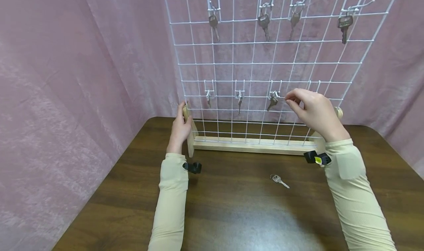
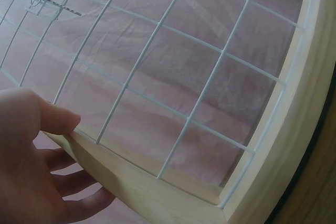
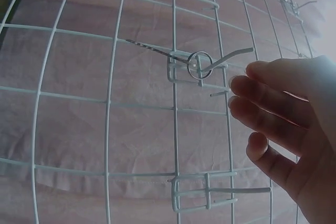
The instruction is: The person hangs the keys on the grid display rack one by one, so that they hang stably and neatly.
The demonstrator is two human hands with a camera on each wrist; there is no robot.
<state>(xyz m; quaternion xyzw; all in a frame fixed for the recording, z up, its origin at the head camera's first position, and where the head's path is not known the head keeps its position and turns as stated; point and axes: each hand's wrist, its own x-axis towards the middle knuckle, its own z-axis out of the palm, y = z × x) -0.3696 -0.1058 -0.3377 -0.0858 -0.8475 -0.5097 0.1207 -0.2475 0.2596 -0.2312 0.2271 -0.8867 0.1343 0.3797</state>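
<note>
My left hand (image 1: 180,128) grips the left wooden upright (image 1: 190,140) of a stand that holds a white wire grid (image 1: 233,63). In the left wrist view the thumb lies over the wood and the fingers pass behind it. My right hand (image 1: 316,111) hovers just right of a key (image 1: 273,101) on the lower row, fingers bent loosely, nothing visible between them. The right wrist view shows that key's ring (image 3: 200,65) around a white hook (image 3: 233,56), the fingertips apart from it. A loose key (image 1: 279,181) with a ring lies on the table.
Several keys hang from the grid's upper hooks, including a dark-headed key (image 1: 345,24) at right. Two more keys hang lower left, one a small key (image 1: 240,101). Another hook (image 3: 241,190) sits beside my right hand. The brown table (image 1: 232,199) meets pink curtains (image 1: 66,78).
</note>
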